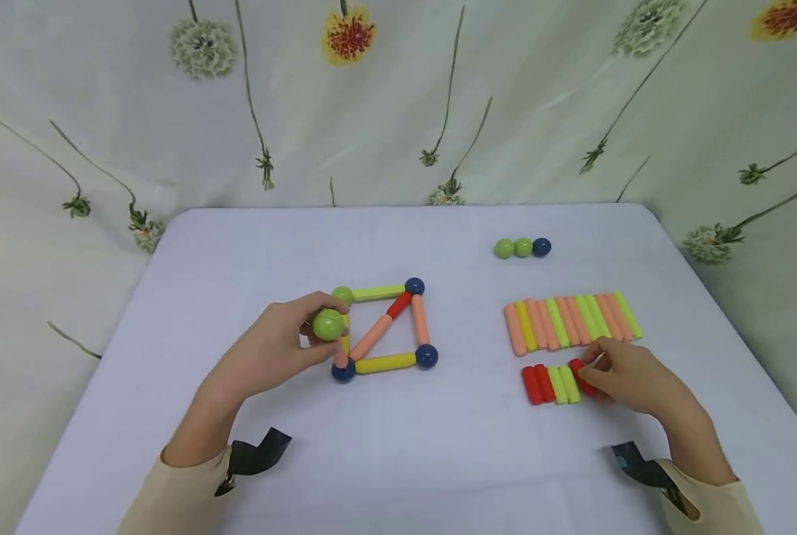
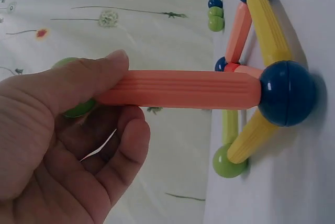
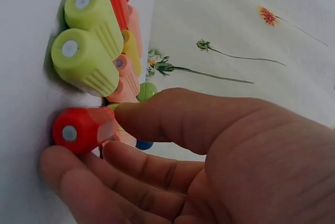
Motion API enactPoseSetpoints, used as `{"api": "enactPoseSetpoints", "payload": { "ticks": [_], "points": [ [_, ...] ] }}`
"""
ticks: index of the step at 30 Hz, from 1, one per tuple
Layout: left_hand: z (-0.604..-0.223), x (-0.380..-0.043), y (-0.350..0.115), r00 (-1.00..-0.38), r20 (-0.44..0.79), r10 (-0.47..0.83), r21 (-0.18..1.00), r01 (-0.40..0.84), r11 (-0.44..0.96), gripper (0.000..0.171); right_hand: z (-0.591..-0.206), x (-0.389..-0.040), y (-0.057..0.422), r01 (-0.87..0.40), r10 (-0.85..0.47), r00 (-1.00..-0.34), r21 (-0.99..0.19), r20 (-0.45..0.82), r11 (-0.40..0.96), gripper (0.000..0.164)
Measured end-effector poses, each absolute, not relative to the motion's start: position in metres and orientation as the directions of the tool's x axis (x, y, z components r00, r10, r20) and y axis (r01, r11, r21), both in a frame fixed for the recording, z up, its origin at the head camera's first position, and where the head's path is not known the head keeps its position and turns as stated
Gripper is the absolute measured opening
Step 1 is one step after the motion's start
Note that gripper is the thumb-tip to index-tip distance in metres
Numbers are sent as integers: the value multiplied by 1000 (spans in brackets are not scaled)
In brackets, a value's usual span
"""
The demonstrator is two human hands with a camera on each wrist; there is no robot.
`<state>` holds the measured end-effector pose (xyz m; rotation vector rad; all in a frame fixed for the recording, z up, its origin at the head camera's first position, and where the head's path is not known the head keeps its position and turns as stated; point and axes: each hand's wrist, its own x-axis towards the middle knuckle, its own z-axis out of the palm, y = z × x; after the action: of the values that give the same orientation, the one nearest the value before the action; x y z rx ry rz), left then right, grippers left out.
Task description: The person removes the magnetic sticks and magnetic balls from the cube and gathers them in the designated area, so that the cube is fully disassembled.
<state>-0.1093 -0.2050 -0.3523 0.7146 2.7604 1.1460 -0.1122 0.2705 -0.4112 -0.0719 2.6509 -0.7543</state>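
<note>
My left hand (image 1: 278, 345) pinches an upright orange-pink magnetic rod (image 2: 183, 89) between thumb and fingers. A green ball (image 1: 328, 325) caps the rod's upper end, and its lower end meets a dark blue ball (image 2: 288, 93) at the near left corner of a flat square frame. Yellow rods (image 1: 385, 363), a light green rod (image 1: 378, 293) and an orange-pink rod (image 1: 420, 319) form its sides; a diagonal includes a short red rod (image 1: 399, 305). My right hand (image 1: 633, 375) pinches another short red rod (image 3: 78, 130) at the right end of a row of short rods.
Beside the right hand lie short red and light green rods (image 1: 559, 384). Behind them runs a row of longer orange-pink, yellow and light green rods (image 1: 572, 321). Farther back sit two green balls (image 1: 504, 248) and a blue ball (image 1: 542, 247). A flowered cloth (image 1: 385, 134) hangs behind the white table (image 1: 439, 446).
</note>
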Motion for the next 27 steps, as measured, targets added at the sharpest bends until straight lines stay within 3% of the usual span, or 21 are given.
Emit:
{"api": "enactPoseSetpoints", "payload": {
  "ticks": [11, 20, 24, 27],
  "points": [
    [-379, -101, -208, -950, 99, 296, 811, 249, 529, 25, -404, -114, 263, 15, -167, -935, -506, -313, 862, 19],
    [-405, -100, -205, -947, 147, 286, 860, 265, 437, 15, -383, -121, 217, -168, -267, -955, -509, -128, 844, 15],
    [-409, -98, -205, -943, 155, 295, 852, 279, 444, 13, -373, -122, 165, -368, -449, -893, -516, -36, 774, 14],
    [-413, -95, -204, -946, 146, 289, 845, 271, 460, 13, -366, -122, 122, -531, -608, -793, -533, 39, 658, 21]
  ]
}}
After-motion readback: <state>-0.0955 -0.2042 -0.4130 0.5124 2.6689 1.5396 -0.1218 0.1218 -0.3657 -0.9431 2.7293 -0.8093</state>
